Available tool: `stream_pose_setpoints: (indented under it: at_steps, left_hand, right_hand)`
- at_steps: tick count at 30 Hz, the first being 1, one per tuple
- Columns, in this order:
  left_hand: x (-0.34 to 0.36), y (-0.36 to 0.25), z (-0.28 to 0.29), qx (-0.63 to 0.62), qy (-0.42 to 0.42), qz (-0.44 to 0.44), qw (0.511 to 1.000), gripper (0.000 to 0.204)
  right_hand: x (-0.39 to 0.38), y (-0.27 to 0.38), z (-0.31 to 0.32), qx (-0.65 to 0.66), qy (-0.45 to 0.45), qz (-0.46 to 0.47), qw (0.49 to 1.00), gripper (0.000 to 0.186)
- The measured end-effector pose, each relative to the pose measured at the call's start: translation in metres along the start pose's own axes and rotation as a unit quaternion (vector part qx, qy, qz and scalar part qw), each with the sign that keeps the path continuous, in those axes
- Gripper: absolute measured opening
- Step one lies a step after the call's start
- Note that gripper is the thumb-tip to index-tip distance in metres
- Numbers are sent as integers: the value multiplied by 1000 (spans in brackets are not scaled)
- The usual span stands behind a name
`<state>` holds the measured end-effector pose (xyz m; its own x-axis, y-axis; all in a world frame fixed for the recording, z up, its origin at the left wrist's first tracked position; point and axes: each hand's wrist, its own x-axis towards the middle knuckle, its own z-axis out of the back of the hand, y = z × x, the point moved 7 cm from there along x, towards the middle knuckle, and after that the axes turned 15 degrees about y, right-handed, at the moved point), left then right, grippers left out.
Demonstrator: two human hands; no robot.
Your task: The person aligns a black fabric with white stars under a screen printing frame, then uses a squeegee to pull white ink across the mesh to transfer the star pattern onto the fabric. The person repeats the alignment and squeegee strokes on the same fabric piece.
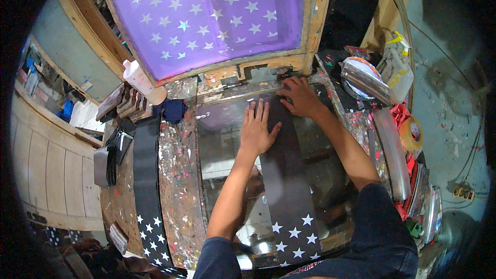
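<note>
So, hands: two, both palm down on the same strip. The left hand [258, 129] lies open and flat with its fingers up; the right hand [304, 99] is open too, fingers bent and apart at the far end.
Black strips: two spots. One black strip [284, 175] runs lengthwise under the hands, with about eight white stars near the body; the other strip [145, 165] is off to the left, also starred, but can't tell if it's a stack.
Screen: one, purple mesh [206, 20] in a wooden frame, tilted up behind the hands, way too many stars to count.
Bottles: one white bottle [144, 82] leaning at left, one spray bottle [400, 75] at right.
Small stuff: one tape roll [405, 133], one pair of scissors [121, 135].
Surface: shiny, reflective plate [219, 142] under the strip, on a paint-splattered table [178, 160].
Room: stained, greenish wall [449, 62] at right, pale planked panel [57, 170] at left.
</note>
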<state>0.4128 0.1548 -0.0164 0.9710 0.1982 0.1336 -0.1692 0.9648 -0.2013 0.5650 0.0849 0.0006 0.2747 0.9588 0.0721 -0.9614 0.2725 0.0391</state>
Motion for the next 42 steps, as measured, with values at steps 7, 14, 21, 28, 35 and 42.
stream_pose_setpoints:
  at_steps: [7,14,21,28,35,42]
  left_hand:
    - [-1,0,1,-9,-5,-4,1000,75]
    - [-2,0,3,-20,-6,-10,1000,71]
    - [-1,-2,2,-14,-24,-12,1000,69]
    - [-3,-1,5,-16,-19,4,1000,69]
    - [-2,1,3,-29,-26,-1,999,69]
    - [-3,0,3,-37,-41,-10,998,70]
  right_hand:
    - [25,31,14,-29,1,106,994,49]
    - [48,56,10,8,75,154,985,64]
    - [51,60,4,-16,52,175,983,67]
    - [51,69,8,-22,46,198,979,45]
    - [53,65,6,-41,51,176,982,56]
    - [53,59,2,-34,45,155,986,49]
